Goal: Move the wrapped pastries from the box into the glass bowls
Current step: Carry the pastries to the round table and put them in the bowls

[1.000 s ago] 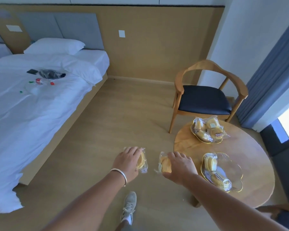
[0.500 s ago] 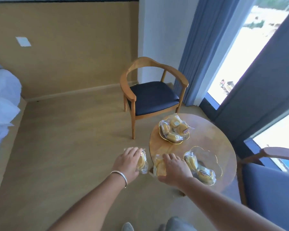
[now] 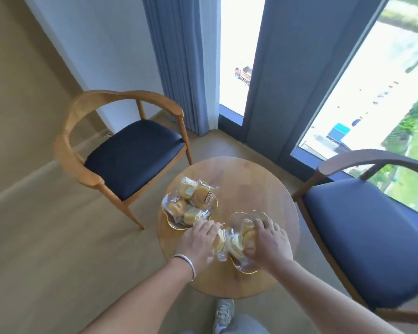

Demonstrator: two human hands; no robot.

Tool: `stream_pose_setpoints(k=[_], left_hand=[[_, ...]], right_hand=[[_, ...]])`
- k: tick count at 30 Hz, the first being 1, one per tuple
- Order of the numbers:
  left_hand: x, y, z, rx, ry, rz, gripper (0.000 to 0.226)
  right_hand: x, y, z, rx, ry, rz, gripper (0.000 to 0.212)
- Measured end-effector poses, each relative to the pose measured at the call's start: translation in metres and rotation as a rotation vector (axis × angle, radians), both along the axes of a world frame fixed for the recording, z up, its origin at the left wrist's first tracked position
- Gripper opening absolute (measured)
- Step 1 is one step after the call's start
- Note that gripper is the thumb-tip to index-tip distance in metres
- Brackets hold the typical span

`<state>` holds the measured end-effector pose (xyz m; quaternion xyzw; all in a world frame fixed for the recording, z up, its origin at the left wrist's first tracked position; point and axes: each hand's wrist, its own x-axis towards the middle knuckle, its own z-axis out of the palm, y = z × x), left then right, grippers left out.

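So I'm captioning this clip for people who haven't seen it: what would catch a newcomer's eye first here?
Two bare hands meet over the round wooden table: the left hand and right hand each grip a clear-wrapped yellow pastry at the nearer gold-rimmed glass bowl. Just behind it to the left, a second glass bowl is already heaped with wrapped pastries. Wooden armchairs with dark blue seats flank the table.
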<state>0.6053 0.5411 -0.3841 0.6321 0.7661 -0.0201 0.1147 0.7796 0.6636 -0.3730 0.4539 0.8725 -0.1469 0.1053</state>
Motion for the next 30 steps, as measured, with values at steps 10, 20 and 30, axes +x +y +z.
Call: stream_pose_setpoints(k=[10,20,30], left_hand=[[0.009,0.148,-0.087,-0.090,-0.047,-0.328,0.087],[0.009,0.188,-0.158,-0.013,-0.087,-0.532,0.097],[-0.007,0.182,-0.160,-0.121,-0.362,-0.151,0.084]], right_hand=[[0.017,0.074,-0.077,0.008,-0.082,-0.288,0.071],[0.001,0.098,-0.148,0.024,-0.211,-0.312,0.075],[0.024,0.111,-0.143,-0.145,-0.078,-0.380,0.080]])
